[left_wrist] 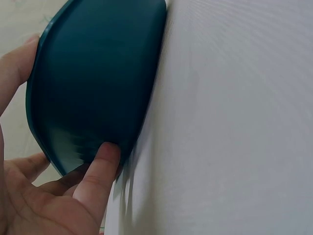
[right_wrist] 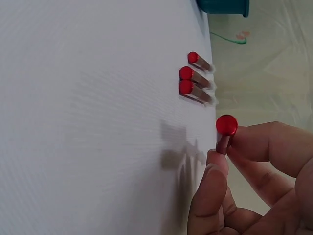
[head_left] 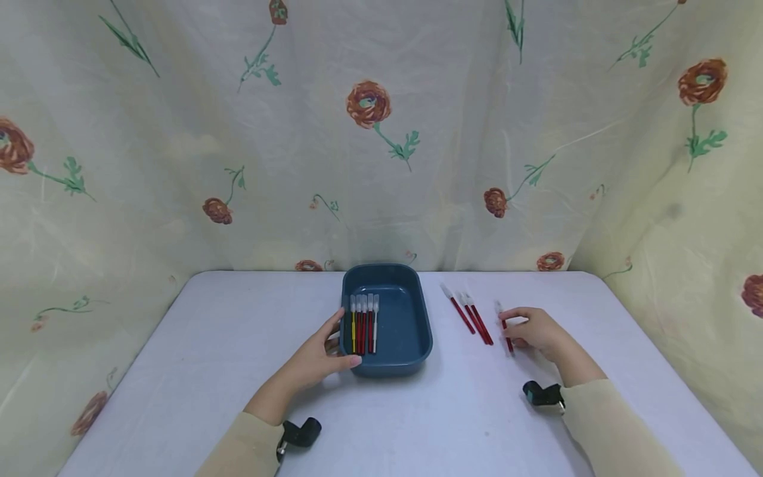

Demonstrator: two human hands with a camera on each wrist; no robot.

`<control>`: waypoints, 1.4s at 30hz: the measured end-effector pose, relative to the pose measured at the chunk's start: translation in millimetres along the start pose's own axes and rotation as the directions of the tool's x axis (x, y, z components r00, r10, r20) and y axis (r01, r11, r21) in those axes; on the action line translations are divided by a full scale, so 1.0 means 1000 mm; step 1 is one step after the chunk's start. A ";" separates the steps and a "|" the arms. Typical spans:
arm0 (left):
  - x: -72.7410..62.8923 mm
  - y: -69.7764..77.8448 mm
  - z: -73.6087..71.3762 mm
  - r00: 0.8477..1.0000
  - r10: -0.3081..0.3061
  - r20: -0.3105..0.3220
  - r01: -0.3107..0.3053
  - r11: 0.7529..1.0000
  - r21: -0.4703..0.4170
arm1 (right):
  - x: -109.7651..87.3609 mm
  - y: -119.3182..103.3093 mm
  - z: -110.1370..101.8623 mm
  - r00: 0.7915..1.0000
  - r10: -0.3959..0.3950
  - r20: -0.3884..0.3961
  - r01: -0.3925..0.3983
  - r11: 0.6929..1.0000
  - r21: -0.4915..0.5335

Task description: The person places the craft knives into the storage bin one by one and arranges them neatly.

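A dark blue tray (head_left: 401, 324) stands near the back of the white table, with several clear-capped pens (head_left: 363, 331) side by side along its left part: one yellow, one white, the others red. My left hand (head_left: 312, 361) grips the tray's near left corner, thumb at the front rim and fingers along the left wall (left_wrist: 93, 73). Off to the right, my right hand (head_left: 536, 331) pinches a red pen (right_wrist: 226, 125) between thumb and fingertips, its clear cap pointing away from me. Left of that hand lie three more red pens (head_left: 477, 321), two of them close together.
The table (head_left: 417, 424) has its back edge against a hanging flowered curtain (head_left: 417, 199). Black wrist devices (head_left: 302, 432) sit under both cuffs.
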State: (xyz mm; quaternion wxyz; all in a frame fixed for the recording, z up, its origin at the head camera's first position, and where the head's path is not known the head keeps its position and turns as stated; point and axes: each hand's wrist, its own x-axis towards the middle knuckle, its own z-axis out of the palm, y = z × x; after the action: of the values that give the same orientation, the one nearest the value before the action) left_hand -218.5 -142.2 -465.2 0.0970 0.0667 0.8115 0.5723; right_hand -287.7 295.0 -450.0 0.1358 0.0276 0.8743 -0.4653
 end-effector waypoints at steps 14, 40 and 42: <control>-0.001 0.001 0.000 1.000 0.000 0.000 0.000 1.000 0.010 | -0.011 -0.018 -0.006 1.000 -0.006 0.024 0.004 0.997 0.080; 0.000 0.000 0.001 1.000 -0.003 -0.014 0.004 0.999 0.036 | -0.028 -0.084 0.015 0.988 -0.117 0.098 0.103 0.985 0.139; 0.000 -0.001 0.001 1.000 -0.001 -0.011 0.002 1.000 0.029 | -0.028 -0.090 0.019 0.988 -0.114 0.106 0.098 0.985 0.142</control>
State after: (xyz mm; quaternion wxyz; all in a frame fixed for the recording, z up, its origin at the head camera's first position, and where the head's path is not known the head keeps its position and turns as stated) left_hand -218.7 -141.4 -466.1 0.0920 0.0644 0.8202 0.5609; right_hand -272.6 230.4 -380.3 0.1582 -0.0362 0.8315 -0.5312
